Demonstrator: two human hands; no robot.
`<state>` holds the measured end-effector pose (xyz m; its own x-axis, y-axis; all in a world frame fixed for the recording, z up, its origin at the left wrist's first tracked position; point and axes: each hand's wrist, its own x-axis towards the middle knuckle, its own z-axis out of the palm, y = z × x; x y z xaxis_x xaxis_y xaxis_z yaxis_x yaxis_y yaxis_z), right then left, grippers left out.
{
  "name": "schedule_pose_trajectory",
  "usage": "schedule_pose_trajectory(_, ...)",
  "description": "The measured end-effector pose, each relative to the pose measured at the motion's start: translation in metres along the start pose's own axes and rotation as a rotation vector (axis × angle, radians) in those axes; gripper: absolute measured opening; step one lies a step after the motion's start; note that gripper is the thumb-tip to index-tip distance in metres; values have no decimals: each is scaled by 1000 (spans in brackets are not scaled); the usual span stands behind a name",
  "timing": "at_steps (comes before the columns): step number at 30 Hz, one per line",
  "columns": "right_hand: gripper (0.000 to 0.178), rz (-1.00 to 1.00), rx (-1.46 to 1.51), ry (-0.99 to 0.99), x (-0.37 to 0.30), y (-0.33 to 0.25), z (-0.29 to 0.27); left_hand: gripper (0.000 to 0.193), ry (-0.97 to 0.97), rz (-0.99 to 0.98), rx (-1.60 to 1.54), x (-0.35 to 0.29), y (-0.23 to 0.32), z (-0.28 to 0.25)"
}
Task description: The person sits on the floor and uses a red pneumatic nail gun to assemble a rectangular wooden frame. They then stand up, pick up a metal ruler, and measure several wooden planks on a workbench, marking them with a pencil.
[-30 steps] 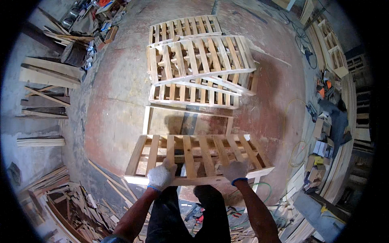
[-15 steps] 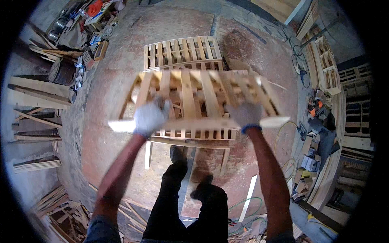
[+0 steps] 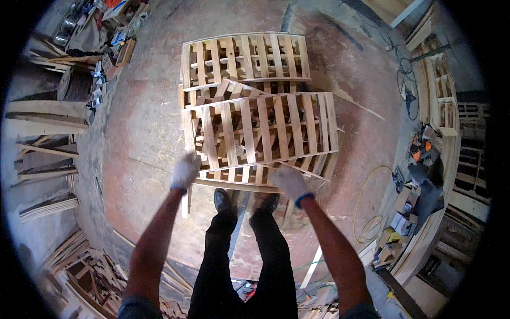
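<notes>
A slatted wooden pallet (image 3: 264, 130) lies on a stack of similar frames in front of me, slightly askew. My left hand (image 3: 186, 170), in a pale work glove, is at its near left corner; whether it touches the wood is unclear. My right hand (image 3: 290, 182), gloved too with a blue cuff, is just below its near edge, over the lower frames. Both hands are smeared, so their fingers do not show clearly. Another slatted frame (image 3: 247, 57) sits behind, and a tilted small piece (image 3: 234, 90) shows between them. A beam (image 3: 234, 185) runs along the stack's near side.
Wood scraps (image 3: 87, 282) are heaped at the lower left. Planks (image 3: 48, 114) stick out from the left wall. On the right are a yellow hose (image 3: 366, 199), cardboard boxes (image 3: 396, 228) and long boards (image 3: 435, 196). A white strip (image 3: 312, 266) lies near my right leg.
The pallet, held up by both hands before, now rests on the stack. Both hands have moved down to its near side, the right one also inward. My feet have come closer to the stack.
</notes>
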<state>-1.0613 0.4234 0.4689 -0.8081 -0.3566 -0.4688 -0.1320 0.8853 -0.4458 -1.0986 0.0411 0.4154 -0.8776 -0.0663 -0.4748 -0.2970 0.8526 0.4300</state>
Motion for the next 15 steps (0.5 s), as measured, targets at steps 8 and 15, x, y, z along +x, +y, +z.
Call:
schedule_pose_trajectory(8,49,509,542,-472,-144,30,174,18,-486,294,284,-215,-138,178)
schedule_pose_trajectory(15,33,818,933,-335,-181,74,258,30,-513,30,256,-220,-227,239)
